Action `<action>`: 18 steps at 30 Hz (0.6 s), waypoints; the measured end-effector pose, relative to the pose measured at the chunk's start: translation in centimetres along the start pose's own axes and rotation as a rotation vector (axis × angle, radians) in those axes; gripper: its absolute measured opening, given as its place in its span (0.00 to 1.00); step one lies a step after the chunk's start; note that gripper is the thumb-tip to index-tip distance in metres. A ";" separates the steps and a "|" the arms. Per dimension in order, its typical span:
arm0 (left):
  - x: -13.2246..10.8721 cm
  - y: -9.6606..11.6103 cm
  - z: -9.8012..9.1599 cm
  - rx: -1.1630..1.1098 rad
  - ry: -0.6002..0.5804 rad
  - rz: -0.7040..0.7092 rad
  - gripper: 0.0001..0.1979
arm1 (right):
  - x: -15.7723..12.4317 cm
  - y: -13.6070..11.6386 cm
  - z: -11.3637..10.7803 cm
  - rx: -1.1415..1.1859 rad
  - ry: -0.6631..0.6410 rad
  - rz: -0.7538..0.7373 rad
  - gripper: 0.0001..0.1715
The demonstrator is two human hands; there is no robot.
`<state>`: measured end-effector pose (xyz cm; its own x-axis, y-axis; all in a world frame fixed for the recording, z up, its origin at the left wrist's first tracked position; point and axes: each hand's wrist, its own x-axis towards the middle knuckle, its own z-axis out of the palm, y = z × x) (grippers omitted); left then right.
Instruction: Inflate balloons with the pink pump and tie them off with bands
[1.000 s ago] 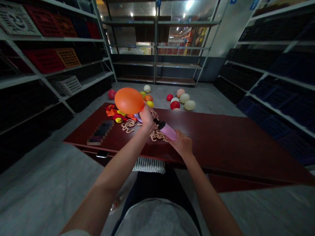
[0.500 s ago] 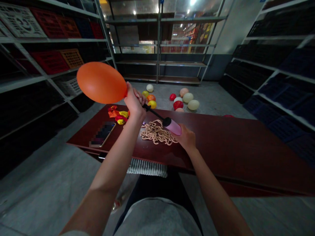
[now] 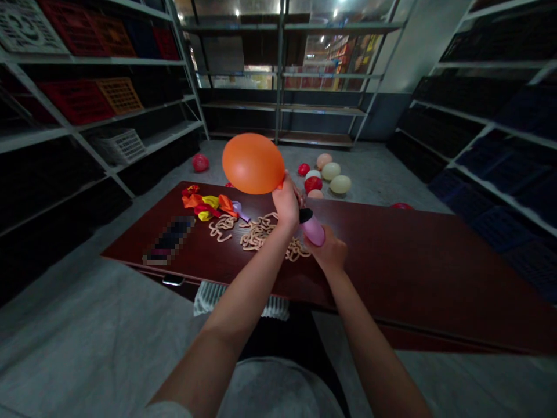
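Head view: over the desk (image 3: pixel 413 255), left hand (image 3: pixel 288 204) pinches the orange balloon (image 3: pixel 253 164) by its neck; right hand (image 3: pixel 331 251), nearer, grips the pump (image 3: pixel 313 231). Since the earlier frame, the balloon has moved right, the hands closer together, hiding the rod.

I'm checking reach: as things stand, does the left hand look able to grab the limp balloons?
Probably not: the left hand holds the orange balloon, though the limp balloons lie exposed on the table.
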<state>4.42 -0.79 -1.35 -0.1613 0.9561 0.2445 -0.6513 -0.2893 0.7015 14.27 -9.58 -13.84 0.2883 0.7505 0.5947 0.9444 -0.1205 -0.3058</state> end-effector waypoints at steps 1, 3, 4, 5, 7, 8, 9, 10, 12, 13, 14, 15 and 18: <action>-0.2 -0.4 -0.1 -0.006 0.006 0.000 0.32 | 0.1 0.1 0.1 -0.004 0.002 0.001 0.28; -0.3 -0.7 -0.4 -0.013 0.013 0.014 0.32 | 0.2 0.2 0.2 -0.010 0.000 -0.005 0.28; -0.3 -0.6 -0.6 -0.016 0.014 0.016 0.32 | 0.2 0.3 0.2 -0.013 -0.005 -0.012 0.28; -0.3 -0.5 -1.0 -0.022 0.015 0.009 0.32 | 0.2 0.3 0.2 -0.017 -0.013 -0.023 0.28; -0.1 -0.1 -2.0 -0.038 0.044 -0.027 0.31 | 0.2 0.2 0.1 -0.027 -0.038 -0.056 0.28; 0.0 0.1 -2.7 -0.049 0.072 -0.053 0.30 | 0.2 0.0 0.1 -0.030 -0.056 -0.081 0.28; 0.1 0.3 -3.5 -0.062 0.111 -0.075 0.30 | 0.2 -0.2 0.1 -0.033 -0.074 -0.112 0.27; 0.2 0.5 -4.3 -0.078 0.156 -0.088 0.29 | 0.2 -0.4 0.0 -0.037 -0.094 -0.147 0.27; 0.3 1.0 -6.2 -0.115 0.251 -0.092 0.28 | 0.2 -0.8 -0.1 -0.049 -0.134 -0.223 0.26; 0.4 1.3 -7.1 -0.131 0.296 -0.087 0.28 | 0.2 -1.0 -0.2 -0.056 -0.150 -0.259 0.26; 0.4 1.6 -8.0 -0.144 0.336 -0.084 0.28 | 0.2 -1.2 -0.3 -0.062 -0.162 -0.289 0.26; 0.5 2.1 -8.7 -0.155 0.367 -0.081 0.28 | 0.2 -1.3 -0.4 -0.067 -0.170 -0.316 0.26; 0.8 3.9 -10.6 -0.180 0.402 -0.057 0.28 | 0.1 -1.5 -0.5 -0.063 -0.175 -0.368 0.25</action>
<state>-6.11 -0.68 -5.59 -0.3737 0.9226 -0.0958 -0.7804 -0.2569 0.5701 12.98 -9.66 -12.91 -0.0969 0.8495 0.5187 0.9889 0.1411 -0.0465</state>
